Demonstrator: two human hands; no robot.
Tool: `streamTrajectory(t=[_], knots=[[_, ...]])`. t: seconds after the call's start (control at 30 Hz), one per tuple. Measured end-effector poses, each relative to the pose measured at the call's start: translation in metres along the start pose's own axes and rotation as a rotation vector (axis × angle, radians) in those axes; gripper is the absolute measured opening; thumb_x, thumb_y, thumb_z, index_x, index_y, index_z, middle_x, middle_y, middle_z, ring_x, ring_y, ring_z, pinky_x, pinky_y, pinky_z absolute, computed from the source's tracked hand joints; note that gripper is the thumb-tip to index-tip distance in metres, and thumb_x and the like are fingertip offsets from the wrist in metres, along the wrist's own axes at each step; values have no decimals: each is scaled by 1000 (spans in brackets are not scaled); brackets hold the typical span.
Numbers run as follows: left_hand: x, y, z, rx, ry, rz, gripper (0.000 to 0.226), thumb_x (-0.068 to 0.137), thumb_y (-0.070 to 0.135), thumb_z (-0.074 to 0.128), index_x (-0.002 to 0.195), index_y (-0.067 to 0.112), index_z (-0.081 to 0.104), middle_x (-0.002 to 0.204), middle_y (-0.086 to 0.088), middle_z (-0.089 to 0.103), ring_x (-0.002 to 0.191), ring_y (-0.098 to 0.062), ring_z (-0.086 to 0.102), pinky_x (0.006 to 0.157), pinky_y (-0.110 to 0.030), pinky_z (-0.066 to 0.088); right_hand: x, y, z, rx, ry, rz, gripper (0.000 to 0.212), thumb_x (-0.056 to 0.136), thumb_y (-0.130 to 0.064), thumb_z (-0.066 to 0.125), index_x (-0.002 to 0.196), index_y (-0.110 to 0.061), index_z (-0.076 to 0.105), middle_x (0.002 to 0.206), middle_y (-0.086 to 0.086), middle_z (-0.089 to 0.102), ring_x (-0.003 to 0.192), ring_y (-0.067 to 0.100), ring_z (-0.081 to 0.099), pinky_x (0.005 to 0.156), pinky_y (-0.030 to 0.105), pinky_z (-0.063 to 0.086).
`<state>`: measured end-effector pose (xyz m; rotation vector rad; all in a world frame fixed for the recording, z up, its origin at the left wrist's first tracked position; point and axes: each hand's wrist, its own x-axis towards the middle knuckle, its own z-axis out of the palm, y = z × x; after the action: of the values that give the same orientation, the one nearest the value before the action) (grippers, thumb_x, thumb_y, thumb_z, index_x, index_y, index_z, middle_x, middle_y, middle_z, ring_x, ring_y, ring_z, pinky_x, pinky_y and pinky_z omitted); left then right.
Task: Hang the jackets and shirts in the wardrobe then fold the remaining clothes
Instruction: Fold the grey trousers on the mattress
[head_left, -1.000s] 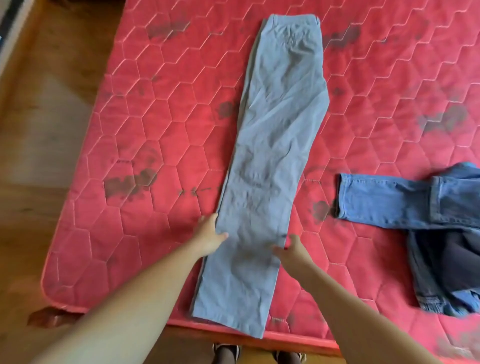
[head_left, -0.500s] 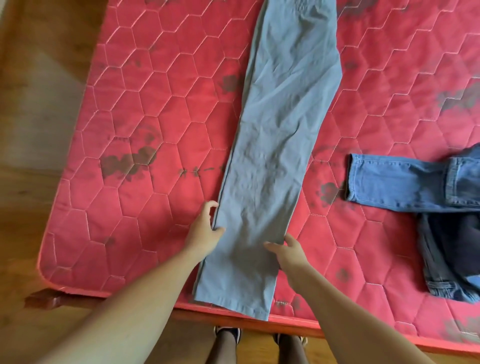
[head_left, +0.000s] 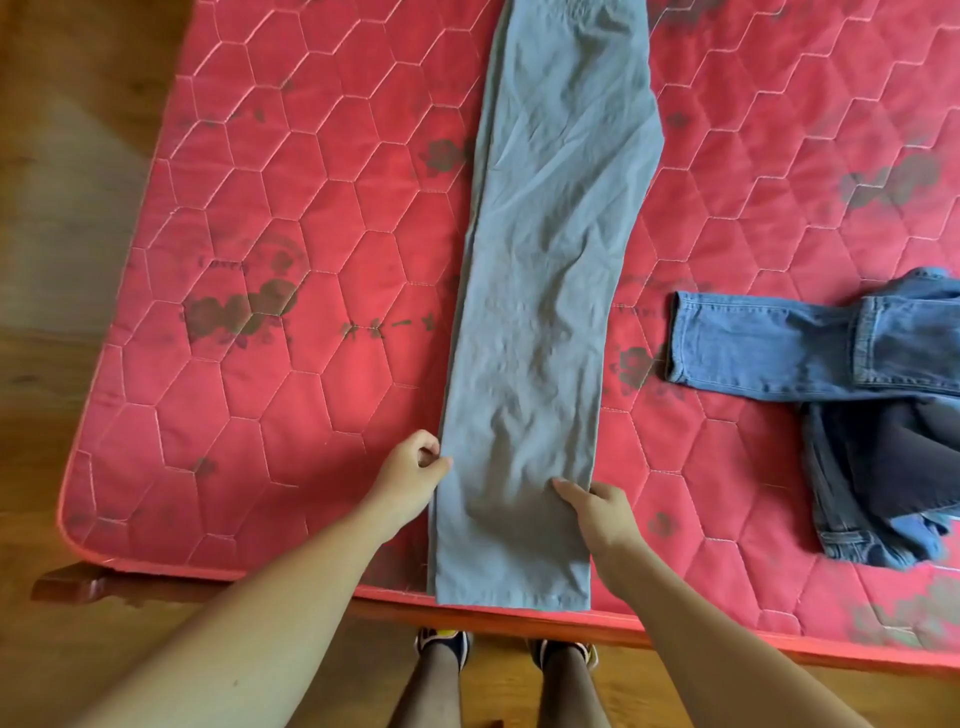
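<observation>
We see the left hand (head_left: 410, 470) and right hand (head_left: 592, 506) each pinching an edge of the grey trousers (head_left: 545, 260). The jeans (head_left: 769, 343) lie at three o'clock. The lettering on the mattress (head_left: 311, 415) is too blurred to read.

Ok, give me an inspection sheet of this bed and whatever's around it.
Surface: red quilted mattress, dark blotches across it.
Job's things: grey trousers lie flat lengthwise, hems at the near edge; blue jeans and a dark garment heaped at the right.
Clutter: nothing seen.
Grippers: left hand pinches the trousers' left edge; right hand grips their right edge.
Cables: nothing seen.
Surroundings: wooden floor; wooden bed frame corner under the mattress; the person's shoes below the near edge.
</observation>
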<state>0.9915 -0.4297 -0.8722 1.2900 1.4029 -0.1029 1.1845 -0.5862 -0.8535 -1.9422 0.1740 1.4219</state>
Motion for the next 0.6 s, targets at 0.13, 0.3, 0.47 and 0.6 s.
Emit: streamTrajectory(t=[0.13,0.3,0.47,0.6], knots=[[-16,-4,21,-124,-84,-126,24,84,36,56,83,13,51,72,-7,49,68,-20,46,64,-39,44,-7,6,-26,-64,28,1,20,92,-23,73,92,-3,76,80,9,78,76,27,75,68,41,62],[-30,-5,41,-212,-234,-285,12,99,31,56,103,22,61,96,2,73,89,-18,71,74,-35,55,-14,33,-42,-131,-91,148,13,94,-15,69,101,-4,72,89,10,77,74,21,74,54,24,54],[-46,-27,45,19,-306,-335,23,90,36,67,101,16,69,95,-10,75,87,-29,73,72,-36,51,-24,62,-42,-162,-163,206,18,93,-7,68,109,1,72,98,13,78,91,29,75,67,31,59],[-54,-33,30,82,-211,-326,33,86,43,65,77,15,49,65,1,40,61,-14,39,60,-30,30,-36,56,-49,-203,-186,213,12,96,-10,66,102,-1,72,77,5,73,64,20,70,56,33,57]])
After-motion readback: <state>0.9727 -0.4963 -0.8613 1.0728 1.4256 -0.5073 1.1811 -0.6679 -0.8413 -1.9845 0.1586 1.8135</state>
